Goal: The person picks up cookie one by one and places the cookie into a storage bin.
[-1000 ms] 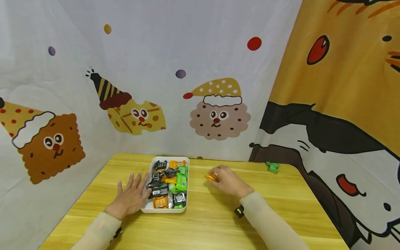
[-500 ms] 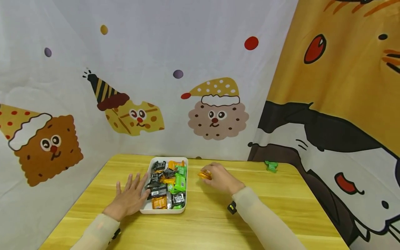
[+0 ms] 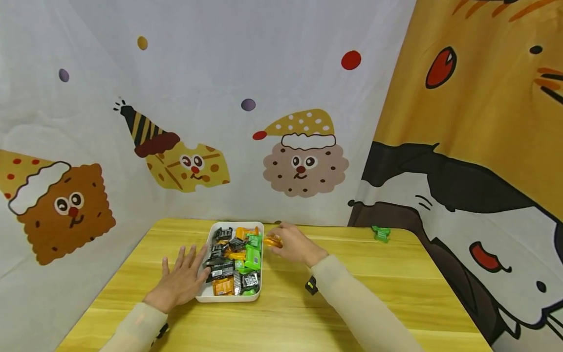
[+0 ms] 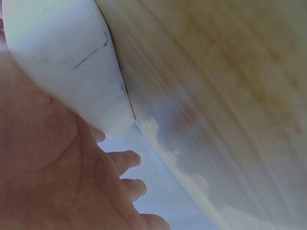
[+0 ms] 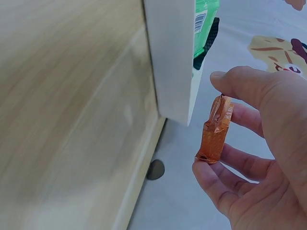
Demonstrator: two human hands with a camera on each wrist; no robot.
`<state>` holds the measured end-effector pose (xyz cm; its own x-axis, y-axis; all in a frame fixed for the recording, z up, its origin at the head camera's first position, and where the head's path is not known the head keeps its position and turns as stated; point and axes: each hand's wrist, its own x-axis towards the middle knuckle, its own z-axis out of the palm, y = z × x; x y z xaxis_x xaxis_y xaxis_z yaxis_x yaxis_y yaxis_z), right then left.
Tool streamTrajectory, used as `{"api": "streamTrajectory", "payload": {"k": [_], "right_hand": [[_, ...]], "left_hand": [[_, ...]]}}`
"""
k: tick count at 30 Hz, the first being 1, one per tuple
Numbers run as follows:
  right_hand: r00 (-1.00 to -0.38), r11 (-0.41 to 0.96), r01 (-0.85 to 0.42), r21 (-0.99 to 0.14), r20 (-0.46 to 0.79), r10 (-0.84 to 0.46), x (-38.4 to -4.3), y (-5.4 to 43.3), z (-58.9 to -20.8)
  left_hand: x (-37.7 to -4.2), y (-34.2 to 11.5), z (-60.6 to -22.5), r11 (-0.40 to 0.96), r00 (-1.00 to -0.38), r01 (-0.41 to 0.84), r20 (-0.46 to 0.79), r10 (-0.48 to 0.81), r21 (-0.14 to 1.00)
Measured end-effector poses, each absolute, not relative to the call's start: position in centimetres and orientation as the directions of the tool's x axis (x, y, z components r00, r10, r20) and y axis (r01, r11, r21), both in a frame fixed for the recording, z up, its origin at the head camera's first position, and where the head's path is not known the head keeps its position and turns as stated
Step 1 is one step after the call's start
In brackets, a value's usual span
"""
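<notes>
My right hand [image 3: 295, 245] pinches an orange-wrapped candy [image 5: 215, 132] between thumb and fingers, just off the right wall of a white tray [image 3: 259, 278]. The same candy [image 3: 272, 241] shows at the fingertips in the head view. Black, green and orange wrapped candies fill the tray, among them a green packet [image 3: 252, 257] and a black one [image 3: 222, 270]. At the tray's left side lies my left hand [image 3: 179, 279], fingers spread and straight, thumb over the rim. In the left wrist view its palm [image 4: 53, 158] is beside the tray's outer wall [image 4: 72, 62].
A green wrapped candy [image 3: 380, 233] lies alone near the back right edge of the wooden table [image 3: 352, 288]. A printed cloth [image 3: 211, 73] with cartoon figures hangs right behind the table.
My right hand has moved left with the orange candy, from the table's middle up to the tray's right side. The left hand keeps its place by the tray; the head view has shifted slightly.
</notes>
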<state>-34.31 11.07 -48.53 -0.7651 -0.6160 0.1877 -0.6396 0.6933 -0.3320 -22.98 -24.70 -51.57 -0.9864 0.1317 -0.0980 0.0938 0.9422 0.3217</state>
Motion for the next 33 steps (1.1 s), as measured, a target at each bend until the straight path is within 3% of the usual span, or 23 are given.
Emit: {"api": "streamTrajectory", "payload": {"k": [15,33], "right_hand": [[-0.742,0.676,-0.658,-0.331,0.133,-0.657,-34.8,6.4,-47.1],[-0.7,0.667,-0.701,-0.253,0.06,-0.712,-35.6,1.6,-47.0]], "left_hand": [[-23.0,-24.7,-51.5,0.943,-0.986,0.097,-0.096,0.133,0.318],[-23.2,-24.9,-52.3,0.941,-0.988,0.099,-0.082,0.132,0.324]]}}
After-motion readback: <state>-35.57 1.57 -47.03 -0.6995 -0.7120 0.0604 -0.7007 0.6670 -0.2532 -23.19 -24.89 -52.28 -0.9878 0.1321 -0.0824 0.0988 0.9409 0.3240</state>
